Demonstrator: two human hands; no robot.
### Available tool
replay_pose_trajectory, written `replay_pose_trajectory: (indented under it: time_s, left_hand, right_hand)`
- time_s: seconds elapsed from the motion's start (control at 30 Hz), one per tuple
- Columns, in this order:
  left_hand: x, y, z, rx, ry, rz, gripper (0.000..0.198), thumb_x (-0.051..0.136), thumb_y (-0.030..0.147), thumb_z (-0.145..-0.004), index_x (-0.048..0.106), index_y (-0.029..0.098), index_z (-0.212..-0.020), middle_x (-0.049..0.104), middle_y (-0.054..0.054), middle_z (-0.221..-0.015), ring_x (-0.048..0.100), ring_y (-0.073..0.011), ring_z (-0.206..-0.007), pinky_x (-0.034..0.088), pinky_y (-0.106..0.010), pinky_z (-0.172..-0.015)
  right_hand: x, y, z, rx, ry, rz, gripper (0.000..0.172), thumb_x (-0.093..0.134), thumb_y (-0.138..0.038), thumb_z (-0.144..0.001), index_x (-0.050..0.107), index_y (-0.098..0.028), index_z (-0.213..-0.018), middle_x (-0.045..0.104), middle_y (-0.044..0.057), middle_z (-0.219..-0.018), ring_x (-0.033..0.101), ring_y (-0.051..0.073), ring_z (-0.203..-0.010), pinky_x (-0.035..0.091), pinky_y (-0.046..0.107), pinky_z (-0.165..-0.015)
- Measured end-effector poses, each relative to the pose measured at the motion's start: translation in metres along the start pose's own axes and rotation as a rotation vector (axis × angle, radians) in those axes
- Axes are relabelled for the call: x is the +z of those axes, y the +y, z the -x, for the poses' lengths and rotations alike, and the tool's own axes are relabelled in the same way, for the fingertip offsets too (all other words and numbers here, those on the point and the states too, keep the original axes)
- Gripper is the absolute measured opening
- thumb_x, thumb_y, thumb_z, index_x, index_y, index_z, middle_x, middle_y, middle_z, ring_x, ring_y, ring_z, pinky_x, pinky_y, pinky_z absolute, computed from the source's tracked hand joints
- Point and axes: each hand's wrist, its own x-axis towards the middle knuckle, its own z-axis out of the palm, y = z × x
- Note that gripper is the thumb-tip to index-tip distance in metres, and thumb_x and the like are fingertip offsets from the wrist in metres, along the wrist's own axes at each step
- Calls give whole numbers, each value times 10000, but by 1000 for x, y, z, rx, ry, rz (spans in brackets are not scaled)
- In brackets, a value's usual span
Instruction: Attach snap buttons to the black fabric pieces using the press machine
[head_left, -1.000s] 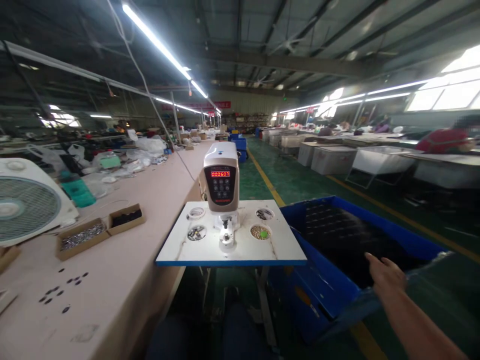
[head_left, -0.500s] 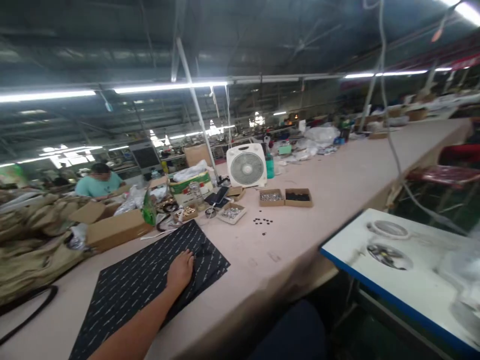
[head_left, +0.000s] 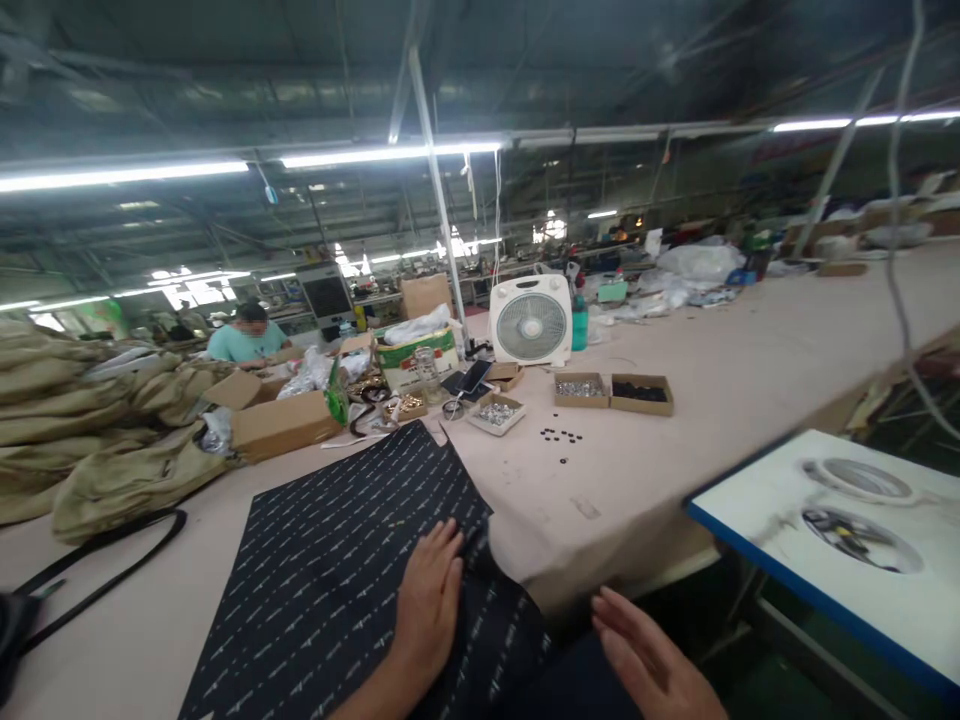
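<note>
A dark cloth with rows of white print [head_left: 322, 560] lies across the table, and its right end droops over the near edge. My left hand [head_left: 429, 600] rests flat on this cloth with its fingers stretched out. Off the table's edge, to the right of the drooping end, my right hand [head_left: 649, 660] is held in the air with fingers extended and nothing in it. Several small black rings or washers [head_left: 561, 437] lie on the table beyond the cloth.
Small boxes of metal parts [head_left: 496, 412] and black parts [head_left: 641, 393] stand near a white fan [head_left: 531, 322]. On the left are an open carton [head_left: 285, 425] and khaki cloth bags [head_left: 142, 480]. A white sewing-machine table [head_left: 847, 620] stands right. Another person [head_left: 247, 337] sits beyond.
My right hand has come into view at the lower right. The cloth's right end now hangs over the table edge, with my left hand still flat on it. The view has turned left.
</note>
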Motion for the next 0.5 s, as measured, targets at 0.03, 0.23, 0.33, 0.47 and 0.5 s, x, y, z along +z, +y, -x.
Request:
replay_pose_trajectory:
  time_s: [0.03, 0.23, 0.33, 0.47, 0.5]
  left_hand:
    - [2, 17, 8, 85, -38, 0, 402, 362, 265, -1022, 566, 255, -1368, 507, -59, -1485, 420, -249, -1415, 369, -569, -1177]
    - [-7, 70, 25, 438, -355, 100, 515, 623, 341, -883, 528, 270, -1384, 509, -84, -1479, 433, -311, -1395, 437, -543, -1136]
    - [-23, 48, -5, 316, -173, 40, 489, 616, 295, -887, 515, 252, -1363, 517, -114, -1453, 457, -303, -1368, 413, -531, -1147]
    - [-38, 4, -73, 272, -61, -98, 903, 733, 358, -815, 227, 186, -1543, 311, -164, -1588, 268, -319, -1479, 300, -520, -1211]
    - [-38, -4, -90, 285, -89, -117, 974, 762, 374, -781, 199, 176, -1551, 281, -174, -1600, 244, -324, -1489, 281, -520, -1215]
  right_hand:
    - [17, -16, -8, -18, -55, -45, 735, 667, -687, -701, 650, -243, -1287, 681, 123, -1290, 606, 361, -1231, 509, 459, -1056]
    - [56, -43, -42, -98, -57, 3, 575, 679, -553, -747, 683, -184, -1188, 745, 105, -1126, 668, 343, -1107, 498, 460, -1026]
    - [40, -25, -42, -68, -24, -69, 438, 643, -525, -796, 722, -205, -1085, 766, 76, -1023, 695, 336, -1021, 534, 441, -939]
    - [16, -9, -31, 10, -54, -211, 426, 692, -549, -813, 720, -221, -1083, 770, 49, -990, 697, 318, -989, 548, 392, -865]
    - [12, -7, -28, 26, -81, -249, 421, 710, -545, -811, 721, -221, -1080, 771, 42, -980, 701, 305, -966, 546, 376, -854]
